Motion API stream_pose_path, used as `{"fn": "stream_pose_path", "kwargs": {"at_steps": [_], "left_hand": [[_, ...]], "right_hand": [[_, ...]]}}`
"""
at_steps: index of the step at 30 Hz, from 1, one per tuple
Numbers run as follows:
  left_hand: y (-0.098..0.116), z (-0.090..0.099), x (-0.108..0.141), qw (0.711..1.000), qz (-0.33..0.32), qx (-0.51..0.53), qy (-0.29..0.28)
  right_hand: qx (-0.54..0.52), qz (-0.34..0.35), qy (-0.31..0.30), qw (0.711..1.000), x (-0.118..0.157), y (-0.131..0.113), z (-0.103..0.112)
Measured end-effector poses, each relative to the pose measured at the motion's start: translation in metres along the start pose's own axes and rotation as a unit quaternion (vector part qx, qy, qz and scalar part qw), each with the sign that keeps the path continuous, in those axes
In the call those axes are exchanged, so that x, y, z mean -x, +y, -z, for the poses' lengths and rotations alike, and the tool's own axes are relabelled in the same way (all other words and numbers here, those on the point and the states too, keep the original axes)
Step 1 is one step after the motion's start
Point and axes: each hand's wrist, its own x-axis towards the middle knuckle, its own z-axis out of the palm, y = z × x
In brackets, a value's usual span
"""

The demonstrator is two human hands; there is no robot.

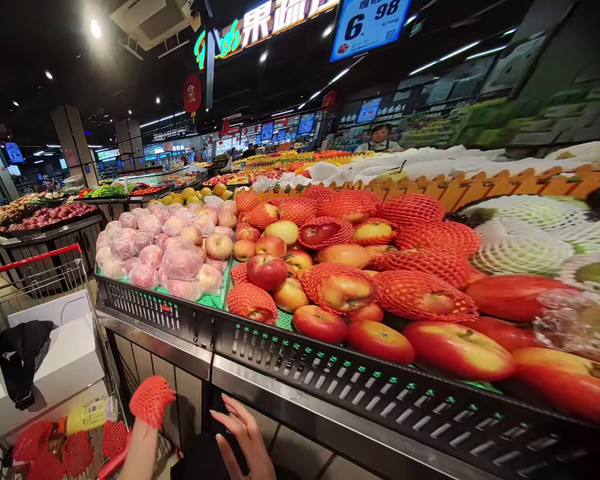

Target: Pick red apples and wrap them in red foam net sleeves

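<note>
My left hand (143,450) rises at the bottom left, beside the shopping cart, and grips a red foam fruit net (151,400) at its top. Whether fruit sits inside the net is hidden. My right hand (245,437) is a little further right, below the display's black front rail (330,380), with its fingers spread and nothing in them. Large red-yellow apples (320,323), many in red foam nets, fill the display above. Pink film-wrapped fruit (150,250) lies to their left.
The shopping cart (30,260) holds a white box (45,360), a black bag (20,353), a yellow bottle (87,415) and more red nets (45,453). Pale fruit in white foam nets (520,253) lies at the right. A worker in an apron (380,139) stands behind the display.
</note>
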Motion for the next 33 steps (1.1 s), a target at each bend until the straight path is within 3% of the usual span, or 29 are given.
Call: {"fn": "stream_pose_path", "kwargs": {"at_steps": [3,5,7,9,11,13,15,18,20,22,23,25,27,29,31,33], "left_hand": [[0.006,0.019,-0.01,0.999,-0.027,0.0,0.03],[0.013,0.025,-0.011,0.996,-0.073,-0.035,0.033],[0.02,0.028,-0.01,0.984,-0.14,-0.102,0.03],[0.025,0.033,-0.01,0.967,-0.189,-0.165,0.051],[0.026,0.043,-0.011,0.956,-0.192,-0.193,0.106],[0.024,0.057,-0.011,0.951,-0.154,-0.209,0.168],[0.019,0.067,-0.01,0.949,-0.115,-0.22,0.195],[0.015,0.065,-0.006,0.967,-0.084,-0.162,0.178],[0.016,0.05,-0.004,0.995,-0.018,-0.018,0.095],[0.02,0.029,-0.002,0.99,0.066,0.123,-0.017],[0.022,0.017,-0.001,0.979,0.094,0.165,-0.073],[0.028,-0.008,0.0,0.962,0.115,0.194,-0.157],[0.037,-0.032,-0.002,0.942,0.066,0.181,-0.276],[0.049,-0.052,-0.004,0.912,-0.058,0.14,-0.382],[0.061,-0.07,-0.005,0.892,-0.213,0.055,-0.395],[0.073,-0.085,-0.001,0.885,-0.308,-0.036,-0.348]], "right_hand": [[0.01,0.033,0.066,0.997,-0.038,-0.003,0.037],[0.027,0.078,0.159,0.984,-0.084,-0.007,0.069],[0.068,0.109,0.205,0.97,-0.141,-0.006,0.097],[0.157,0.101,0.173,0.967,-0.196,0.0,0.115],[0.276,0.024,0.069,0.958,-0.24,0.012,0.123],[0.33,-0.03,-0.001,0.944,-0.268,0.024,0.124],[0.34,-0.056,-0.021,0.938,-0.281,0.032,0.124],[0.341,-0.076,0.012,0.937,-0.276,0.031,0.127],[0.297,-0.076,0.09,0.948,-0.259,0.021,0.132],[0.153,-0.074,0.184,0.968,-0.231,0.007,0.135],[0.038,-0.08,0.202,0.975,-0.213,-0.002,0.134],[-0.22,-0.116,0.158,0.955,-0.173,-0.021,0.13],[-0.422,-0.178,0.071,0.886,-0.134,-0.039,0.12],[-0.531,-0.218,0.042,0.818,-0.102,-0.055,0.106],[-0.563,-0.241,0.074,0.787,-0.08,-0.066,0.091],[-0.551,-0.254,0.139,0.783,-0.067,-0.071,0.078]]}}
